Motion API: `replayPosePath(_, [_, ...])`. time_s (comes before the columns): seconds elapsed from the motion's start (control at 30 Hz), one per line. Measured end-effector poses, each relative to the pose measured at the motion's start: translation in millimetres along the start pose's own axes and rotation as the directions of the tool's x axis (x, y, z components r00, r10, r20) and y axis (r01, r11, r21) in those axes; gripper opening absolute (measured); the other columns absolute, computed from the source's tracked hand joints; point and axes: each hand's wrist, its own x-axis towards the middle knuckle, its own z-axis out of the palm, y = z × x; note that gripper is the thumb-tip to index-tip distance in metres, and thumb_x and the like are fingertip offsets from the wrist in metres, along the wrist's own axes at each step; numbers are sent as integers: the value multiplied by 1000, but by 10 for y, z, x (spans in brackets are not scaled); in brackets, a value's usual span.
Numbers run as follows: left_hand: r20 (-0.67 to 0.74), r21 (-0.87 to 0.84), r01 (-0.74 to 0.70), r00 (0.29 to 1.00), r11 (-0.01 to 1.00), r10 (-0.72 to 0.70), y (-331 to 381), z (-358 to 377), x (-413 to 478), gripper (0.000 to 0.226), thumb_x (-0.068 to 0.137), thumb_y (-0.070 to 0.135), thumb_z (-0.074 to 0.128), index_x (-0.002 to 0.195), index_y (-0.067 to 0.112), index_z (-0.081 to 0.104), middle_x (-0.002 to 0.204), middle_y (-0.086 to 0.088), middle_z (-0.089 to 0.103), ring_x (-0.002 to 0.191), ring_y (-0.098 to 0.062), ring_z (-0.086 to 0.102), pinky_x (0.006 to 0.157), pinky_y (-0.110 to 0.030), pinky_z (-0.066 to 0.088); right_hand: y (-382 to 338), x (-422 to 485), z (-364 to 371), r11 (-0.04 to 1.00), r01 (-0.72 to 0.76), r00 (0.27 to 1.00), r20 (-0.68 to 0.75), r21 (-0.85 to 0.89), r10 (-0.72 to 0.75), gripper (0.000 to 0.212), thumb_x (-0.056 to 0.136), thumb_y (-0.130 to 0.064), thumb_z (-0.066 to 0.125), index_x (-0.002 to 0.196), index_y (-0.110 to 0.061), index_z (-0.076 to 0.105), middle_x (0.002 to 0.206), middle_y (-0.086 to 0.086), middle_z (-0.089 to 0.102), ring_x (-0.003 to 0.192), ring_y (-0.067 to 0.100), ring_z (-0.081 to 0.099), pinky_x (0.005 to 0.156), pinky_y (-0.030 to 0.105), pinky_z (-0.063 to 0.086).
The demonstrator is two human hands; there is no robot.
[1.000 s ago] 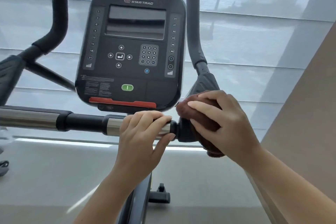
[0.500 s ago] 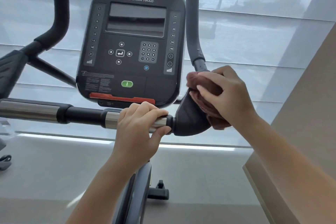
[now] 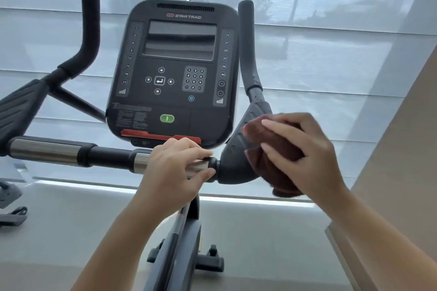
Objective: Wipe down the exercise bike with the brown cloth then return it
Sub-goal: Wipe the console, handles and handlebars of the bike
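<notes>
Midway, wiping the bike's [image 3: 175, 78] right pad [image 3: 238, 149].
Right hand [image 3: 305, 149] presses the cloth [image 3: 276, 168] there; left hand [image 3: 172, 168] grips the bar [image 3: 106, 156] (console, return seemingly pending).

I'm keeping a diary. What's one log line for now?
left hand: grips handlebar | right hand: presses brown cloth on elbow pad

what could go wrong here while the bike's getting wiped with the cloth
1. The brown cloth is bunched under the right hand, with a loose end hanging below the elbow pad; it might slip free.
2. The console buttons sit close beside the wiping; a stray swipe could press the green button.
</notes>
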Motion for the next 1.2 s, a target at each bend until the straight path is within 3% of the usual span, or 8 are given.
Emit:
replayPosePath(0.07, [13, -47, -11, 1000, 999, 12, 71, -13, 79, 32, 76, 26, 71, 105, 13, 67, 97, 2, 64, 92, -17, 55, 84, -43, 44, 242, 283, -21, 995, -95, 995, -31, -19, 95, 34, 78, -12, 70, 110, -16, 65, 105, 6, 58, 100, 13, 54, 93, 15, 39])
replayPosePath(0.2, [50, -96, -43, 998, 994, 48, 265, 124, 193, 44, 75, 30, 71, 114, 11, 61, 110, 3, 58, 101, -12, 53, 86, -31, 46, 459, 406, 135, 979, -201, 978, 70, 31, 198, 32, 78, -11, 70, 109, -19, 66, 105, 3, 54, 99, 7, 52, 90, 5, 34])
replayPosePath(0.4, [16, -135, -1, 1000, 991, 3, 314, 281, 165, 46, 69, 22, 77, 111, 5, 64, 103, -4, 58, 105, -14, 52, 89, -27, 41, 464, 56, 138, 995, -79, 997, 1, 66, 79, 32, 75, -20, 69, 107, -18, 67, 106, 3, 51, 100, 1, 50, 91, 6, 35])
replayPosePath(0.57, [13, -142, 1, 1000, 990, 1, 330, 270, 148, 46, 69, 21, 76, 110, 5, 64, 100, -5, 60, 104, -14, 53, 88, -23, 41, 672, 688, 234, 974, -216, 973, 93, 62, 210, 28, 79, -11, 69, 106, -12, 68, 104, 10, 54, 98, 15, 55, 86, 7, 36])
replayPosePath(0.73, [7, -155, 6, 1000, 988, -5, 316, 301, 144, 48, 70, 28, 75, 111, 6, 64, 101, -2, 59, 107, -11, 52, 90, -20, 38, 478, -92, 137, 967, -179, 980, -49, 182, 190, 31, 77, -24, 66, 108, -26, 65, 106, 1, 52, 99, -2, 51, 89, 5, 35])
replayPosePath(0.83, [10, -158, 2, 1000, 987, -1, 313, 292, 159, 51, 69, 34, 73, 110, 6, 64, 100, -2, 59, 106, -11, 52, 88, -20, 40, 408, -152, 154, 979, -139, 986, -68, 150, 151, 31, 76, -23, 68, 107, -24, 66, 105, 1, 51, 98, -1, 50, 90, 5, 35])
replayPosePath(1.0, [42, -172, -19, 999, 985, 26, 273, 214, 189, 49, 67, 35, 73, 110, 12, 65, 102, 3, 61, 102, -4, 54, 84, -23, 47, 440, 503, 216, 970, -238, 971, 29, 45, 237, 30, 77, -14, 71, 106, -20, 68, 103, 5, 54, 96, 11, 54, 86, 8, 37])
replayPosePath(1.2, [96, -231, -13, 995, 973, 36, 63, 72, 136, 48, 67, 43, 69, 107, 17, 66, 90, 10, 63, 85, -4, 58, 75, -18, 47, 155, -205, 126, 994, -106, 994, -14, -7, 106, 31, 76, -25, 67, 107, -20, 67, 109, 0, 51, 101, 10, 51, 93, 13, 40])
